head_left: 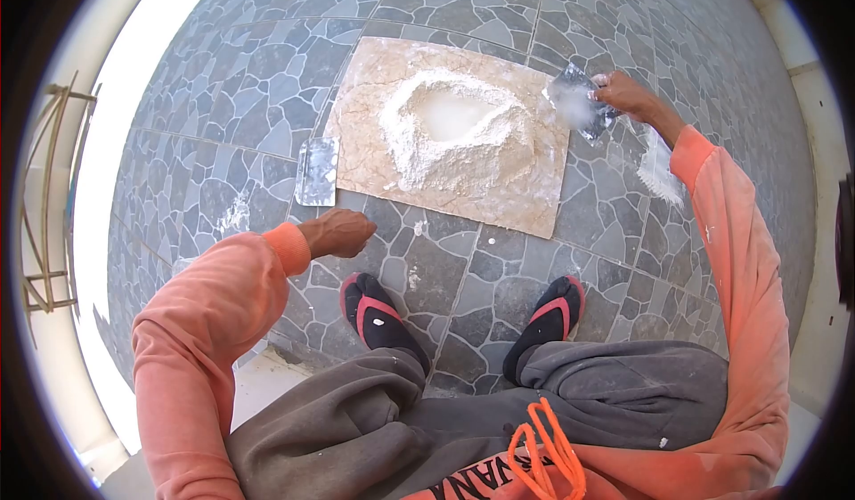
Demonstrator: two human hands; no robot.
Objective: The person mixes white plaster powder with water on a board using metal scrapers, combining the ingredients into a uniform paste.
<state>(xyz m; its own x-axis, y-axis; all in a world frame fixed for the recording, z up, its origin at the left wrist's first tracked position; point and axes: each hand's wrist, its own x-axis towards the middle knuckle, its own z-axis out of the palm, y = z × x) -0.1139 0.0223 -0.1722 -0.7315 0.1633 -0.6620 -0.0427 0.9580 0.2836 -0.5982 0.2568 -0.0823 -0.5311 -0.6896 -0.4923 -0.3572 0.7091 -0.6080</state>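
Note:
My right hand (624, 96) grips a flat metal scraper (583, 106) smeared with white powder, just beyond the right edge of a beige marbled tile (525, 206). A whitish haze blurs part of the blade. On the tile lies a ring-shaped mound of white powder (419, 166), with a cloudy pale pool (452, 115) in its hollow. Closed in a loose fist, my left hand (340, 233) hovers near the tile's lower left corner, with nothing seen in it. A second flat metal plate (317, 172) rests against the tile's left edge, just above that hand.
Grey stone-patterned floor tiles (240, 81) surround the board. White powder smears the floor at right (660, 169) and left (234, 213). My feet in dark socks and flip-flops (378, 313) stand close below the board. A rack-like frame (46, 197) stands at far left.

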